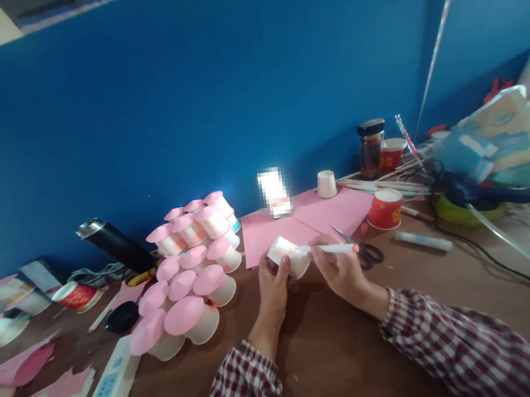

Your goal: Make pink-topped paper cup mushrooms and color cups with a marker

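My left hand (272, 280) grips a small white paper cup (288, 254), turned on its side above the brown table (338, 355). My right hand (341, 266) holds a white glue stick or marker (330, 249) with a pinkish end, its tip against the cup. Both sleeves are red-and-white plaid. Just behind my right hand lie black-handled scissors (365, 251). To the left stands a cluster of several white cups capped with pink paper discs (192, 275).
Pink paper sheets (305, 219) lie behind the hands. A red cup (384, 208), a white tube (423, 240), a dark jar (371, 147), sticks and cables crowd the right. A black flask (116, 244), a power strip (106, 395) and pink scraps sit at the left.
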Action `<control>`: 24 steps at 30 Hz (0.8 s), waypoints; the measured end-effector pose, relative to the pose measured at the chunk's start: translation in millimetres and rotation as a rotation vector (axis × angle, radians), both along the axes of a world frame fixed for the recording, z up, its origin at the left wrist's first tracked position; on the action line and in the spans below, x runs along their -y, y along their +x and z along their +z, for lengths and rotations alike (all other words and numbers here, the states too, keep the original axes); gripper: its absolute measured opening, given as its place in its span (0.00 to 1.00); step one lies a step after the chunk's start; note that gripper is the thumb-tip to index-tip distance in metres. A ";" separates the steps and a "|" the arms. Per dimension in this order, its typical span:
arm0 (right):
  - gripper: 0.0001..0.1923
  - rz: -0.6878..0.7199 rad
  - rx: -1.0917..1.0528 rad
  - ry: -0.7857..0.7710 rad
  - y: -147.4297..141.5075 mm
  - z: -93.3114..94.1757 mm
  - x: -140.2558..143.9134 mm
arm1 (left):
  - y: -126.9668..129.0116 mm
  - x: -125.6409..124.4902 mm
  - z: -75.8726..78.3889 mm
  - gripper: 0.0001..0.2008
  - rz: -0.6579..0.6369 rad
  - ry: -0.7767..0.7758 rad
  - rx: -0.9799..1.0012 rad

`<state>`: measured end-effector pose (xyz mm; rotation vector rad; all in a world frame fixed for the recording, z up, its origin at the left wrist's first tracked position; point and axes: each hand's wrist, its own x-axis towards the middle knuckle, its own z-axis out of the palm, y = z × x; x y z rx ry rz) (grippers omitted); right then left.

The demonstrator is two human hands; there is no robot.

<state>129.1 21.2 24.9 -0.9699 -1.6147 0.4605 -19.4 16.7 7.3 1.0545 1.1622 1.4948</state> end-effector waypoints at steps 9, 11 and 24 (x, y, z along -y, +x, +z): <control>0.06 0.009 0.033 -0.006 -0.8 -0.8 1.3 | -1.2 -1.1 -0.4 0.20 -0.029 0.024 -0.053; 0.06 0.016 0.035 -0.020 -0.8 -0.2 1.7 | -0.7 -0.5 -0.3 0.19 -0.044 0.042 -0.045; 0.06 -0.005 0.079 0.015 -1.4 0.8 3.1 | -0.2 0.4 1.6 0.17 -0.087 0.041 -0.008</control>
